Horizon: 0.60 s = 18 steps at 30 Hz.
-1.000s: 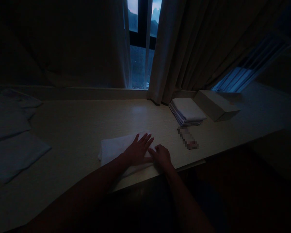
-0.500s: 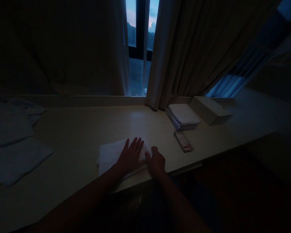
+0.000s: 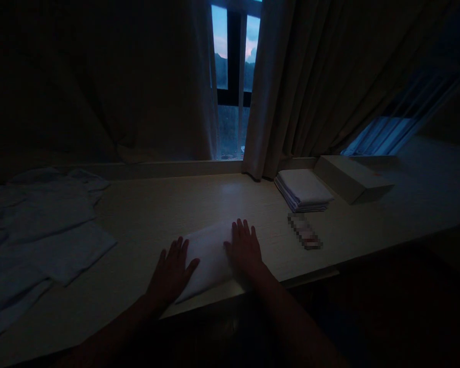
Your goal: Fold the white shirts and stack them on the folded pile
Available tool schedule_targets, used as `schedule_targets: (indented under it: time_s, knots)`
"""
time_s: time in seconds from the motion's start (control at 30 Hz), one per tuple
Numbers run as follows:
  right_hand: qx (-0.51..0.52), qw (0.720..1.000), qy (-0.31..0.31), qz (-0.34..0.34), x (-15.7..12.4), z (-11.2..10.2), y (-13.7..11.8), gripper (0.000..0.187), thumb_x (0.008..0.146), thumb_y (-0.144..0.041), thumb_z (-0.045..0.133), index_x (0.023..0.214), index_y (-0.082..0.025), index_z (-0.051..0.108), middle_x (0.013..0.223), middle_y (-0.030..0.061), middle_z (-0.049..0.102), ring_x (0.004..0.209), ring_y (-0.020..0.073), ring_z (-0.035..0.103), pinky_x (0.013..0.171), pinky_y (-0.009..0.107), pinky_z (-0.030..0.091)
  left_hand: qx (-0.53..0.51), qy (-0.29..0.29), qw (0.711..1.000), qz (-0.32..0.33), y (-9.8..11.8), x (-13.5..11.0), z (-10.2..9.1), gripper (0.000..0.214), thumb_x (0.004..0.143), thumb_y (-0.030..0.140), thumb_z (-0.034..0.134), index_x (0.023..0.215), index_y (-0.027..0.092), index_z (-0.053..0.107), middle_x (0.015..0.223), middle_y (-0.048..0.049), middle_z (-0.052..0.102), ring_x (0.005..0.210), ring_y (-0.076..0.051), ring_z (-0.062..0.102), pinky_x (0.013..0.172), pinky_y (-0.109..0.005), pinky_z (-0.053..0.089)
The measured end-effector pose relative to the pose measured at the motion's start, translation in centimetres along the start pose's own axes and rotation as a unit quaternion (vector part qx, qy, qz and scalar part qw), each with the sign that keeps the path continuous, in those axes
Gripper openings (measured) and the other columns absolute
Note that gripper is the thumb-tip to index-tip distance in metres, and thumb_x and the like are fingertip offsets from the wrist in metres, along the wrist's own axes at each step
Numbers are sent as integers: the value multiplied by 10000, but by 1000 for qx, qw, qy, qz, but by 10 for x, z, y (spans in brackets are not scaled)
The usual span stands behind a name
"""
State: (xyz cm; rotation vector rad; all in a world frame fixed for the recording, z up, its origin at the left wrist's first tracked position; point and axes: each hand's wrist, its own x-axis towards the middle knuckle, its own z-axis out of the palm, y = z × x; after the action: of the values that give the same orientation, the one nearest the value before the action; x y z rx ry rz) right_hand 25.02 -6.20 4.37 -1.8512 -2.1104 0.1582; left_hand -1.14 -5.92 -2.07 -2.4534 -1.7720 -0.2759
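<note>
A folded white cloth [image 3: 210, 258] lies flat near the front edge of the table, between my two hands. My left hand [image 3: 173, 271] rests on its left end, fingers stretched out and thumb spread toward the middle. Over the right end lies my right hand [image 3: 245, 248], also with fingers extended and the palm down. Neither hand grips the cloth. The dim light hides the finer folds and what kind of cloth it is.
At the left, several loose white cloths [image 3: 53, 220] lie spread and overlapping. A stack of folded white cloths [image 3: 304, 186] sits at the back right beside a pale box [image 3: 352, 179]. Nearer stands a blurred-out, pixelated item [image 3: 305, 232]. Curtains [image 3: 270, 102] hang behind the table [image 3: 157, 204].
My left hand has moved from the middle of the cloth to its left end. My right hand has uncurled and lies flat. The view has shifted slightly left.
</note>
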Motion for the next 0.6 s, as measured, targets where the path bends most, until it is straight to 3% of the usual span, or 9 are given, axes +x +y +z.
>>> schedule_targets:
  time_s: [0.13, 0.23, 0.4, 0.6]
  knots:
    - [-6, 1000, -4, -11, -1, 18, -3, 684, 978, -529, 269, 1495, -81, 259, 1571, 138, 163, 1460, 284, 3, 1158, 517, 34, -42, 14, 999, -13, 2, 2, -3, 737, 901, 563, 338, 1486, 124, 244, 1574, -151, 203, 1458, -283, 154, 1175, -520, 158]
    - [-16, 1000, 5, -8, -5, 26, -1, 681, 980, -534, 252, 1502, -97, 250, 1575, 124, 134, 1458, 276, -31, 1159, 523, 4, -139, 27, 987, -80, 4, 1, -14, 754, 874, 571, 410, 1483, 154, 255, 1572, -133, 228, 1440, -268, 231, 1166, -473, 236]
    - [-14, 1000, 3, -16, -5, 27, 1, 653, 983, -531, 257, 1514, -152, 233, 1578, 98, 117, 1457, 281, -31, 1150, 547, -3, -338, 65, 900, -269, 15, -19, -47, 692, 807, 546, 546, 1377, 171, 424, 1392, -135, 521, 1231, -244, 543, 1025, -399, 452]
    - [-18, 1000, 4, -12, -6, 28, 0, 638, 987, -522, 262, 1509, -156, 247, 1579, 108, 116, 1458, 279, -26, 1144, 554, -3, -431, -6, 831, -352, 31, -35, -77, 606, 699, 481, 684, 1207, 166, 586, 1119, -103, 700, 972, -224, 680, 828, -328, 553]
